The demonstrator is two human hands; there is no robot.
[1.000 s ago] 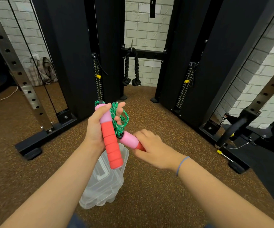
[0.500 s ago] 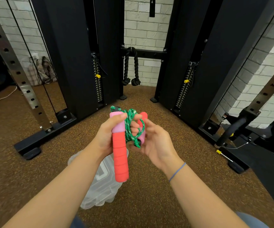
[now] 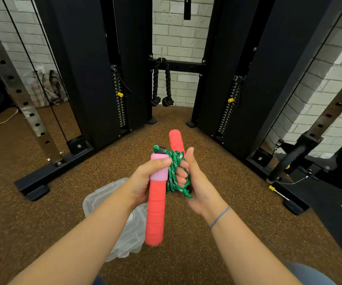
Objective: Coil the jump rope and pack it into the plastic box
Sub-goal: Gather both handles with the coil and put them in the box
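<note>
Speckled brown floor [image 3: 42, 223], brick wall [image 3: 178, 38], black cable machine [image 3: 83, 68]. Gripping jump rope [image 3: 155, 212]: left hand [image 3: 143, 182], right hand [image 3: 201, 188] (plastic box [image 3: 102, 194] on floor below).

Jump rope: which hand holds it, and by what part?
The left hand grips one handle at its pink collar. The right hand holds the other handle, which points up, along with the coiled green cord.

Second handle [image 3: 176, 140] now upright

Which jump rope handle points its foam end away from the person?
The far handle, in the right hand; the near handle, in the left hand, points back toward them.
</note>
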